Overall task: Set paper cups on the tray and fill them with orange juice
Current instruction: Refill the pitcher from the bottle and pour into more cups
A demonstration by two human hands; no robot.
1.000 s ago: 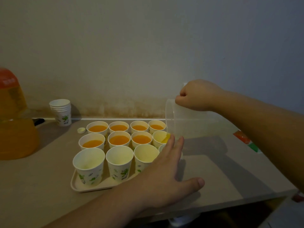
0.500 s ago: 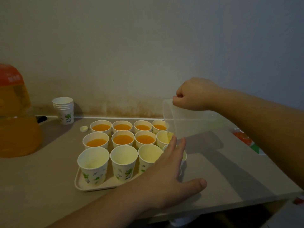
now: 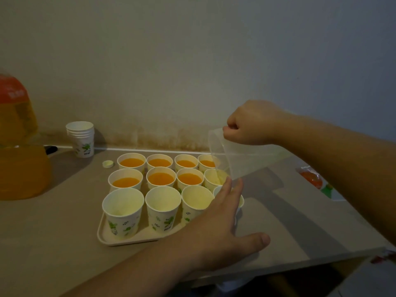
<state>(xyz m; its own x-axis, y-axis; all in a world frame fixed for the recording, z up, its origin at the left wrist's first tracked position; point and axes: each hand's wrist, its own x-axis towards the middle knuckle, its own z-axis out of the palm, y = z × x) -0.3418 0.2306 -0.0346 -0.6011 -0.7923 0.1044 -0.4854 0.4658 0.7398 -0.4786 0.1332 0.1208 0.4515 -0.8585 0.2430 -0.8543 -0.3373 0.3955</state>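
Observation:
A beige tray (image 3: 102,236) holds several white paper cups with green leaf prints. The back cups (image 3: 159,162) and most of the middle row hold orange juice; the front cups (image 3: 123,203) look empty. My right hand (image 3: 250,123) grips the handle of a clear plastic jug (image 3: 240,159), tipped steeply over the rightmost middle cup (image 3: 211,179). The jug looks nearly drained. My left hand (image 3: 222,221) lies with straight fingers against the front right cup, hiding most of it.
A large orange juice bottle (image 3: 19,159) stands at the far left. A stack of spare cups (image 3: 82,138) and a small white cap (image 3: 107,163) sit behind the tray. A colourful wrapper (image 3: 315,179) lies at the right. The table edge (image 3: 300,266) runs close in front.
The jug has tilted a little further over the rightmost middle cup. My left hand stays against the front right cup. The camera view has shifted slightly.

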